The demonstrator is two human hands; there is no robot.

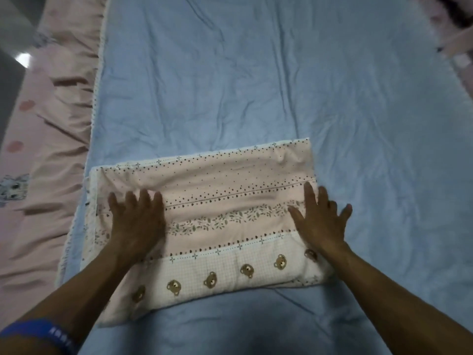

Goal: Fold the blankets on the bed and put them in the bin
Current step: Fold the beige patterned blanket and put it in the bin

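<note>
A folded pink and white blanket [217, 198] with dots, a leaf band and a row of bears lies as a thick rectangle on a spread blue blanket [256, 80]. My left hand [137, 221] presses flat on its left part, fingers straight and spread. At the folded blanket's right edge my right hand [320, 219] also lies flat with fingers spread. Neither hand grips the cloth. No bin is in view.
A pink sheet with a frilled edge [51, 139] covers the bed to the left of the blue blanket. Grey floor [10, 73] shows at the far left. More pink patterned cloth [455, 34] lies at the top right corner.
</note>
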